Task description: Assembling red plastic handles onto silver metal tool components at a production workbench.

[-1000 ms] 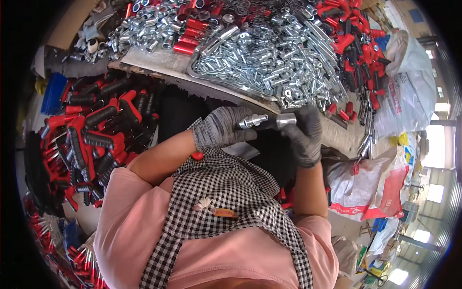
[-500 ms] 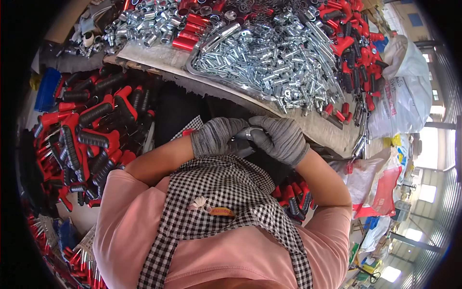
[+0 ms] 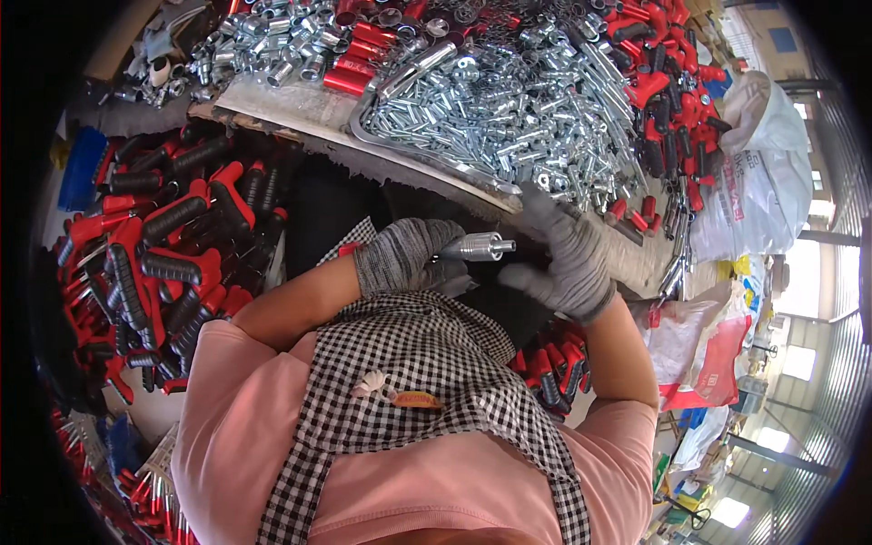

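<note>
The silver sleeve (image 3: 476, 247) now surrounds the metal fitting (image 3: 507, 246), seemingly seated; left hand (image 3: 404, 255) grips the fitting, right hand (image 3: 574, 262) has released, fingers spread.

Your silver metal fitting (image 3: 479, 247), a cylinder stepped to a narrow tip, juts rightward from your left hand (image 3: 406, 256).

left glove (image 3: 395, 254) and right glove (image 3: 581, 268): grey streaked knit, smoother grey toward the tips. shirt (image 3: 436, 486): pink, short-sleeved. apron (image 3: 400, 336): black-and-white check, matching straps (image 3: 302, 486). apron front bears a pale shell-shaped motif (image 3: 370, 384) beside a yellow-orange oblong patch (image 3: 417, 400).
</note>
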A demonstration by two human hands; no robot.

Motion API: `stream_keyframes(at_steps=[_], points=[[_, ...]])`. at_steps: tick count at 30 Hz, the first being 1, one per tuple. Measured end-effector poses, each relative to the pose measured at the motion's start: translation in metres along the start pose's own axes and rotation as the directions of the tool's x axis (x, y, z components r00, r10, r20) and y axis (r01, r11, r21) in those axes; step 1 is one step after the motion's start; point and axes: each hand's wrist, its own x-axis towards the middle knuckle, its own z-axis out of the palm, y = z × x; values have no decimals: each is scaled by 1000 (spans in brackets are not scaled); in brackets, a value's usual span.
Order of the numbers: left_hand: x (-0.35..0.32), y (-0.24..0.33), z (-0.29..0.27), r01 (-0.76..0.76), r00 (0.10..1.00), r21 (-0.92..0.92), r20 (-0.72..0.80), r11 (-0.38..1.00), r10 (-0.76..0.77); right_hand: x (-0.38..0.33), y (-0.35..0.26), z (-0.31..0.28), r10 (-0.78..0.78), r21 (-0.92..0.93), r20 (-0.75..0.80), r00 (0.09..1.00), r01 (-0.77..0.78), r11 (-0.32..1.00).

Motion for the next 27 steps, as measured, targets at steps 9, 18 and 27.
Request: stream_keyframes(at_steps=[9, 18, 27], points=[[0, 3, -1, 23, 1000, -29, -1, 999, -23, 7, -6, -3, -34, -145, 76, 997, 45, 988], [-1, 5, 0, -15, 999, 58, 31, 998, 13, -6, -1, 20, 67, -195, 267, 961, -14, 981], [7, 4, -14, -348, 928, 37, 152, 937, 339, 9, 5, 52, -55, 344, 155, 986, -2, 939]])
